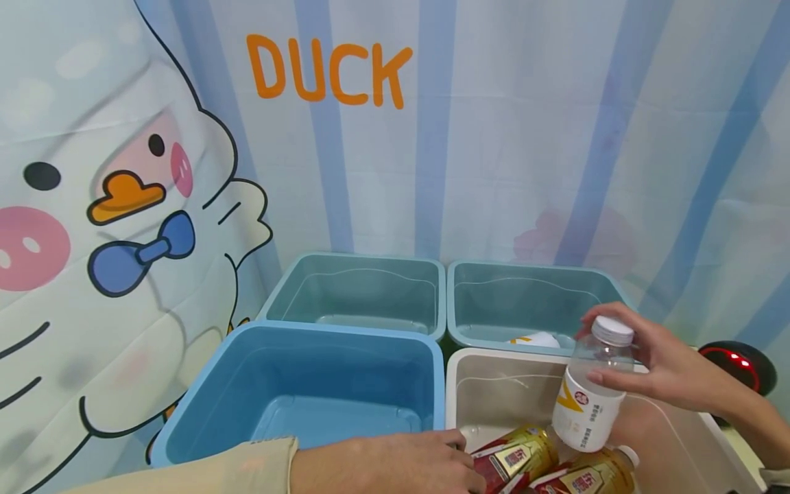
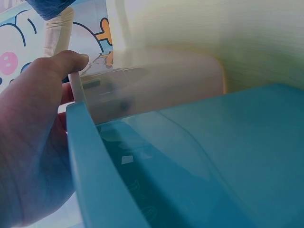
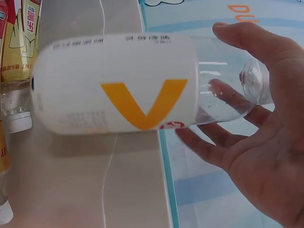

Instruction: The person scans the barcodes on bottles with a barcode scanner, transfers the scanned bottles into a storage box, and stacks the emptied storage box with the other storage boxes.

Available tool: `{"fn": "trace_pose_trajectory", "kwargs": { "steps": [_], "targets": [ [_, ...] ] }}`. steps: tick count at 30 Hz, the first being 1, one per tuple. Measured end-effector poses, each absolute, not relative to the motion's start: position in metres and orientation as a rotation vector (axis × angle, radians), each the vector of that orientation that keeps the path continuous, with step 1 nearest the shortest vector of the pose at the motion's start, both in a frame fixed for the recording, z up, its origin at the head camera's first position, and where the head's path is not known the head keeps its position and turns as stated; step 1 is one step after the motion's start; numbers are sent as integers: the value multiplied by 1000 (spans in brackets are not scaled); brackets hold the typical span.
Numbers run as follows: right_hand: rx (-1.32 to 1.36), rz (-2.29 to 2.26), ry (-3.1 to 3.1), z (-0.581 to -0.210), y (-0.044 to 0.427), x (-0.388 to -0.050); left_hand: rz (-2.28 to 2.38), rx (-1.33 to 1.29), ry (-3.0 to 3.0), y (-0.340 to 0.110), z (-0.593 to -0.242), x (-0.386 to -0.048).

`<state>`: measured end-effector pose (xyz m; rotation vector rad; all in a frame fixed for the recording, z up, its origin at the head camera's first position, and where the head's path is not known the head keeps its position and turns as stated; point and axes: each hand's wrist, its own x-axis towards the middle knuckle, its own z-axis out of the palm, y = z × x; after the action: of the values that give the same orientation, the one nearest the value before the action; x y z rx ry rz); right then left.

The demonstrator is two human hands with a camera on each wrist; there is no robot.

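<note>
My right hand (image 1: 673,363) grips a clear plastic bottle (image 1: 589,405) near its shoulder, over the beige bin (image 1: 512,363). The bottle has a white cap and a white label with an orange V; it tilts slightly in the head view. In the right wrist view the thumb and fingers (image 3: 242,38) lie around the bottle's neck end. My left hand (image 1: 389,463) holds the beige bin's near left rim, its thumb (image 2: 71,61) over the edge. Inside that bin lie bottles with red and gold labels (image 1: 515,456) and white caps, partly hidden by the left hand and the held bottle.
Beside the beige bin on the left stands a blue bin (image 1: 345,336). Behind them are two teal bins, the left one (image 1: 370,261) and the right one (image 1: 531,271); a white-labelled item (image 1: 537,339) lies in the right one. A black device with red lights (image 1: 740,363) sits at the right.
</note>
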<state>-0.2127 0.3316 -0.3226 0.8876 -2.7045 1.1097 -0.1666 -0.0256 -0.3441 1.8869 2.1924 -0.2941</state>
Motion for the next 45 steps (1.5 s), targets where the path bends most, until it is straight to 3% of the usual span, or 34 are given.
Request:
{"fn": "trace_pose_trajectory", "kwargs": {
  "steps": [22, 45],
  "targets": [
    [1153, 1534, -2396, -321, 347, -218, -284, 1883, 2184, -25, -344, -167],
    [779, 1486, -2333, -317, 365, -218, -313, 1937, 2167, -25, -344, -168]
  ]
}}
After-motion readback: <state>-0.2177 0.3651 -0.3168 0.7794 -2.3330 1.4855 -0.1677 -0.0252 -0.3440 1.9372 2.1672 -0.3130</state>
